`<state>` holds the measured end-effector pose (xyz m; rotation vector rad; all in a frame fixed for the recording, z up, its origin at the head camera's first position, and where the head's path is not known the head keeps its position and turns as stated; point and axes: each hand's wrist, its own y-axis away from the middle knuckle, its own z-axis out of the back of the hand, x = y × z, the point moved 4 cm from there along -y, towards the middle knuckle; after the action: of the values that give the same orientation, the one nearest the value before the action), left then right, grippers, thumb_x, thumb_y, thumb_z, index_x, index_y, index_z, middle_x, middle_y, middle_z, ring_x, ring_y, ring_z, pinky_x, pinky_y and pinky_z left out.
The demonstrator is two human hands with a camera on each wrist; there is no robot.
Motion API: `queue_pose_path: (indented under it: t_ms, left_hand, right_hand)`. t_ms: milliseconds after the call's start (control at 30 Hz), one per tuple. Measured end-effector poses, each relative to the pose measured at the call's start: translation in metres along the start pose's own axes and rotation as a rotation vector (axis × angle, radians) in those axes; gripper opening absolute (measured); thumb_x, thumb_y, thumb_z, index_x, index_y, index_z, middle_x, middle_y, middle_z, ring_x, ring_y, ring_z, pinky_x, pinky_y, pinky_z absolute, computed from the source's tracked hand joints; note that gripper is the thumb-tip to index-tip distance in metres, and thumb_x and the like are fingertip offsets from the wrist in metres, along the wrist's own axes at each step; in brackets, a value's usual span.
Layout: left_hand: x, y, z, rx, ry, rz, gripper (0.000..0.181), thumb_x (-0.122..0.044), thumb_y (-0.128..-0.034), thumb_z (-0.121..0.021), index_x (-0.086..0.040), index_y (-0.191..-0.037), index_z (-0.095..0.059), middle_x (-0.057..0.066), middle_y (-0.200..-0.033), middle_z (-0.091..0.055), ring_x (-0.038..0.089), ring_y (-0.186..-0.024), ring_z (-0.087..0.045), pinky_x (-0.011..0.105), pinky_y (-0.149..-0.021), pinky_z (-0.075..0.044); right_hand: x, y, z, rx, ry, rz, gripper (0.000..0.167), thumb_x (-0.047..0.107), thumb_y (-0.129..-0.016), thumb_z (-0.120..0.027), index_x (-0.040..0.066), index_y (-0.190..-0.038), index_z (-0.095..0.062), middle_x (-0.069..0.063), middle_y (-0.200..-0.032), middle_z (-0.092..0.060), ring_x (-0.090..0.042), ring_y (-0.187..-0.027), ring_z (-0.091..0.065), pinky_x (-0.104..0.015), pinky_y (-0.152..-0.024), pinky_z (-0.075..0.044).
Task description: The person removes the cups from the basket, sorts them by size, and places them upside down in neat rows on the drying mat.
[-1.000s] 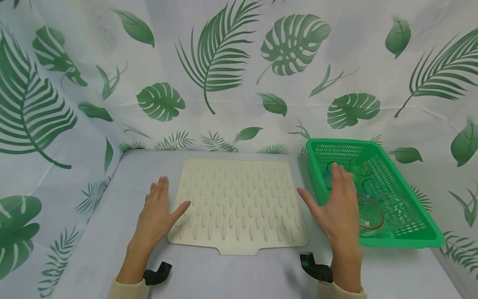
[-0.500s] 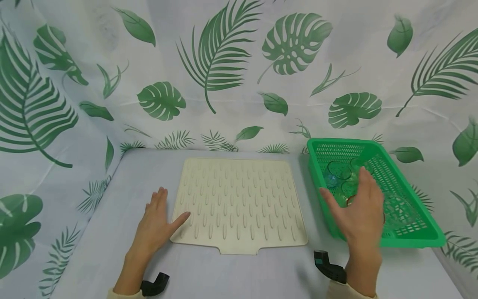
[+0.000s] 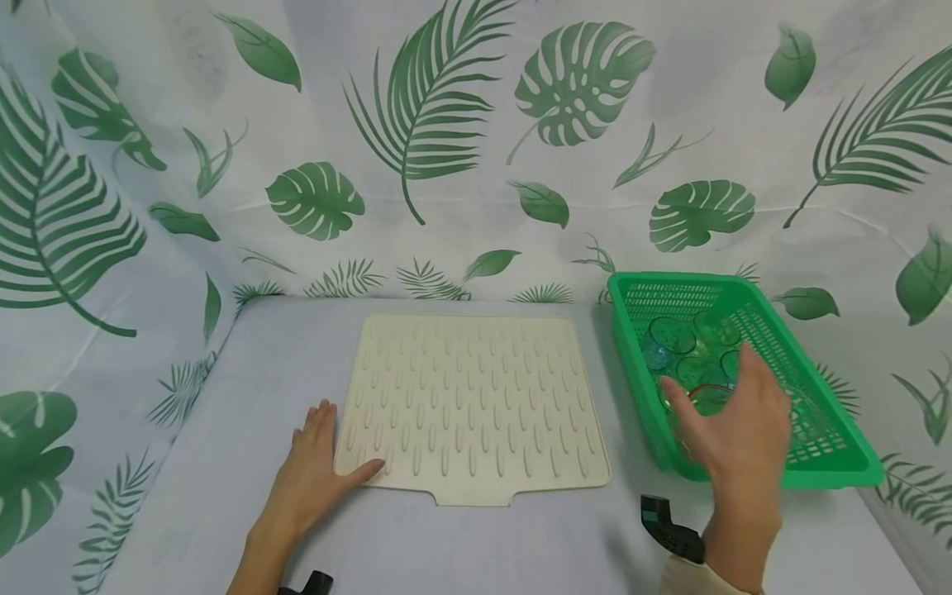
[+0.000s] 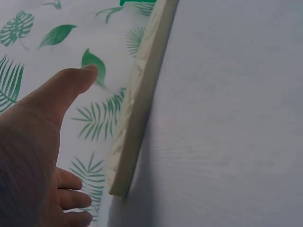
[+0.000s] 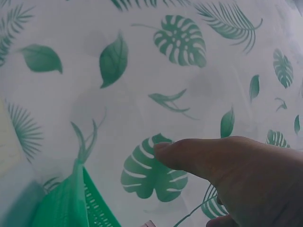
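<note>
My left hand [image 3: 308,471] is spread beside the lower left corner of a cream ridged mat [image 3: 476,405], its thumb over the mat's edge; whether it touches is hard to tell. In the left wrist view the thumb of that hand [image 4: 42,123] stands apart from the mat's side edge [image 4: 137,109]. My right hand [image 3: 740,438], thumb and fingers apart and holding nothing, hovers over a green basket [image 3: 640,413] of clear glasses, one with a red rim, partly hidden by the hand. The right wrist view has the hand [image 5: 255,170] above the basket [image 5: 61,203].
A white cloth with green leaves [image 3: 476,190] hangs behind and at both sides of the white table [image 3: 416,549]. The basket stands at the right, a short gap from the mat. Black wrist devices [image 3: 673,529] are on both forearms.
My right hand has moved right, from the basket's left side to over its middle. My left hand has moved down and closer to the table beside the mat.
</note>
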<state>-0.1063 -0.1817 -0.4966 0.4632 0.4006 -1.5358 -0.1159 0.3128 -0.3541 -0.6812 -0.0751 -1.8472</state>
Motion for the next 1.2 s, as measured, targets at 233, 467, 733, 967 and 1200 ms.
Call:
queue_pose_path:
  t_ms: [233,467,733,967,1200]
  left_hand:
    - [0.004,0.005,-0.010,-0.005,-0.013,-0.023,0.130,-0.080,-0.0714,-0.069,0.008,-0.155,-0.022,0.028,-0.164,-0.021,0.045,-0.153,-0.017,0.065,-0.123,-0.016]
    - [0.005,0.005,-0.014,-0.011,-0.049,-0.057,0.134,-0.084,-0.0648,-0.070,0.006,-0.155,-0.026,0.028,-0.161,-0.027,0.045,-0.152,-0.023,0.066,-0.121,-0.018]
    - [0.003,0.006,-0.015,-0.015,-0.071,-0.080,0.131,-0.078,-0.0642,-0.076,0.006,-0.153,-0.029,0.030,-0.159,-0.031,0.045,-0.150,-0.026,0.066,-0.121,-0.019]
    - [0.003,0.006,-0.016,-0.028,-0.078,-0.089,0.127,-0.075,-0.0641,-0.078,0.006,-0.151,-0.034,0.029,-0.158,-0.033,0.045,-0.150,-0.027,0.066,-0.121,-0.020]
    - [0.004,0.008,-0.013,-0.025,-0.067,-0.081,0.127,-0.077,-0.0651,-0.076,0.006,-0.151,-0.035,0.028,-0.159,-0.032,0.044,-0.151,-0.026,0.065,-0.122,-0.019]
  right_hand:
    - [-0.008,0.000,0.003,0.045,0.043,-0.044,0.104,0.059,-0.088,-0.065,0.007,-0.161,-0.012,-0.025,-0.165,-0.019,-0.050,-0.151,-0.017,-0.071,-0.121,-0.014]
    - [-0.020,-0.001,0.002,0.095,0.070,-0.067,0.108,0.062,-0.088,-0.063,0.002,-0.160,-0.009,-0.030,-0.164,-0.014,-0.055,-0.148,-0.014,-0.074,-0.116,-0.018]
    - [-0.029,0.000,0.001,0.168,0.095,-0.105,0.109,0.062,-0.089,-0.062,0.000,-0.160,-0.006,-0.033,-0.163,-0.011,-0.059,-0.145,-0.014,-0.077,-0.111,-0.023]
    - [-0.031,0.002,0.003,0.240,0.132,-0.126,0.111,0.066,-0.088,-0.062,-0.010,-0.155,-0.016,-0.040,-0.156,-0.018,-0.062,-0.141,-0.018,-0.076,-0.112,-0.022]
    - [-0.027,0.001,0.002,0.284,0.180,-0.098,0.113,0.069,-0.085,-0.064,-0.018,-0.148,-0.027,-0.043,-0.149,-0.024,-0.061,-0.136,-0.022,-0.076,-0.108,-0.026]
